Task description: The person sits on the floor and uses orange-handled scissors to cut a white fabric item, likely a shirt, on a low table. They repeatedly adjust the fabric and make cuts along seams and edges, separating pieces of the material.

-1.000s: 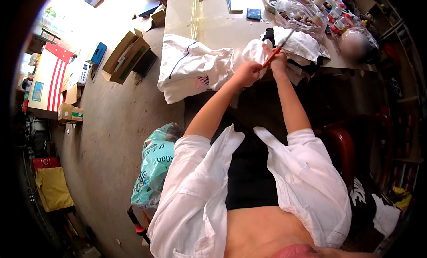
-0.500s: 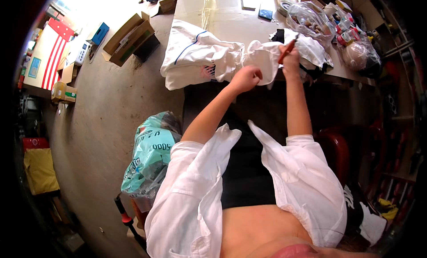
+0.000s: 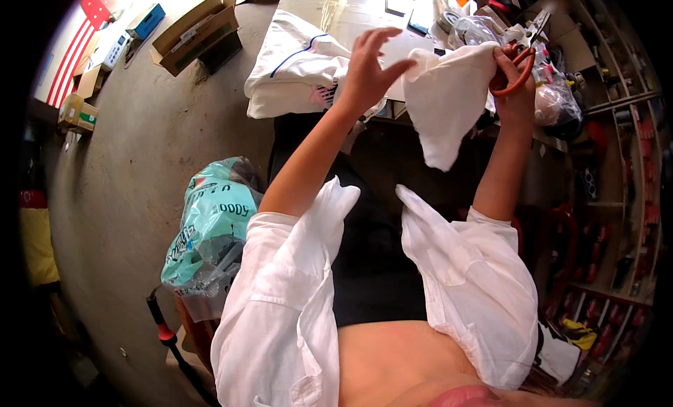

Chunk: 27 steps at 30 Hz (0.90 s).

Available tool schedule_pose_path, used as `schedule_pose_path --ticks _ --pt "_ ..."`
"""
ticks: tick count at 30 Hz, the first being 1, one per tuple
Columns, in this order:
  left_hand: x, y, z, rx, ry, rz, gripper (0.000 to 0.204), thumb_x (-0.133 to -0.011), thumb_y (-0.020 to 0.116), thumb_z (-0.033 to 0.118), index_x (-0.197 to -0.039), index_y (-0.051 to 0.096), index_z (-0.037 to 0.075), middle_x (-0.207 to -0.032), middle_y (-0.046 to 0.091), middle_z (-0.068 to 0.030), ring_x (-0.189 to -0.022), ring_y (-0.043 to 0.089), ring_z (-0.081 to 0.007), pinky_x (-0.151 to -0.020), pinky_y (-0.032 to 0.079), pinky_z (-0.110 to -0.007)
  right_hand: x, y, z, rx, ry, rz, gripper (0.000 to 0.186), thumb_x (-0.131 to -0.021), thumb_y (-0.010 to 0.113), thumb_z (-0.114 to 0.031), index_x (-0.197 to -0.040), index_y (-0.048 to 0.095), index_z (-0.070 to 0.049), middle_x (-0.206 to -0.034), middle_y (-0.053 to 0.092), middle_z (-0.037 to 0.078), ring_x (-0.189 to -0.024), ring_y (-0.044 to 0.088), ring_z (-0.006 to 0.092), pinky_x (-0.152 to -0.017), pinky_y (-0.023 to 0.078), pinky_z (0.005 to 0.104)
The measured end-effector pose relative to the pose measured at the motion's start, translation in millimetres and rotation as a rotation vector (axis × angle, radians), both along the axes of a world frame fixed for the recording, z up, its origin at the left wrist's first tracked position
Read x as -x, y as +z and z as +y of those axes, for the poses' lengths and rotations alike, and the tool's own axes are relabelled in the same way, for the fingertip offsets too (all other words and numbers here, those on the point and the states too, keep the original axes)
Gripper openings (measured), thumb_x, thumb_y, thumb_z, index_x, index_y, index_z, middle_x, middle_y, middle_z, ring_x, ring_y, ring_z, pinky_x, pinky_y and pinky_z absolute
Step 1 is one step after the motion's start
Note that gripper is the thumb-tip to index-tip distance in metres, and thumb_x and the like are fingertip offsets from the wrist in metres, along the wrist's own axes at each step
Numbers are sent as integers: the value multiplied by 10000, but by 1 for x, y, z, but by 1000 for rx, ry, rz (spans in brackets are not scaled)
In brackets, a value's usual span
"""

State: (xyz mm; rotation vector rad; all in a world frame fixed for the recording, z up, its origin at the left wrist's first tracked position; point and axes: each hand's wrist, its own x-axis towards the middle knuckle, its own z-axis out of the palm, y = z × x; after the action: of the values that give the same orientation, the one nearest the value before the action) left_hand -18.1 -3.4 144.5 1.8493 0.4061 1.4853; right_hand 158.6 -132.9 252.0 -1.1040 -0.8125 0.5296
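Note:
My right hand [image 3: 517, 91] is closed on scissors [image 3: 537, 27] with orange-red handles, their blades pointing up and away. Pinched by its thumb and fingers is also the upper right corner of a white cloth [image 3: 445, 102], which hangs down past the table's near edge. Fingers spread, my left hand [image 3: 366, 74] is raised by the cloth's upper left corner; whether the thumb touches it I cannot tell. Left of that hand, a folded white garment [image 3: 284, 39] with a blue stripe and a dark and pink print lies on the table [image 3: 361, 4].
Clear plastic bags [image 3: 557, 105] and clutter crowd the table's right end. A phone [image 3: 419, 21] lies farther back. On the floor to the left stands an open cardboard box [image 3: 189, 39]. A teal plastic bag [image 3: 210, 214] sits beside my left arm. Shelves [image 3: 631, 161] line the right.
My right hand has moved right, lifting the white cloth off the table. My left hand has risen and its fingers have spread. The scissors now point away with blades showing.

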Motion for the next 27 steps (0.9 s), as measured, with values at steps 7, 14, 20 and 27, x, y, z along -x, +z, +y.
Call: schedule_pose_path --ticks 7,14,20,27 --pt "48 -5 -29 336 -275 294 238 -809 678 175 -965 637 0 -733 604 -8 -682 532 -61 -641 433 -224 7 -6 18 -34 54 -52 173 -822 659 -64 -944 536 -59 -849 526 -2 -731 524 72 -640 425 190" --pt "140 6 7 549 -68 -58 234 -809 708 211 -827 656 -16 -687 605 22 -621 482 -15 -552 404 -194 42 -27 16 96 102 -91 173 -839 646 -93 -931 502 -66 -680 522 11 -529 487 79 -467 384 204" --pt "185 84 48 287 501 234 283 -761 685 313 -797 674 32 -676 647 -111 -610 604 -204 -596 467 -378 114 -71 40 207 384 247 155 -840 624 -66 -858 473 -92 -684 518 11 -523 524 106 -445 433 250" --pt "99 94 192 -189 667 661 200 -758 679 218 -784 664 20 -632 628 -102 -646 613 -226 -610 480 -353 173 -132 110 81 388 828 139 -851 577 27 -918 458 2 -923 586 123 -828 636 235 -750 572 348"
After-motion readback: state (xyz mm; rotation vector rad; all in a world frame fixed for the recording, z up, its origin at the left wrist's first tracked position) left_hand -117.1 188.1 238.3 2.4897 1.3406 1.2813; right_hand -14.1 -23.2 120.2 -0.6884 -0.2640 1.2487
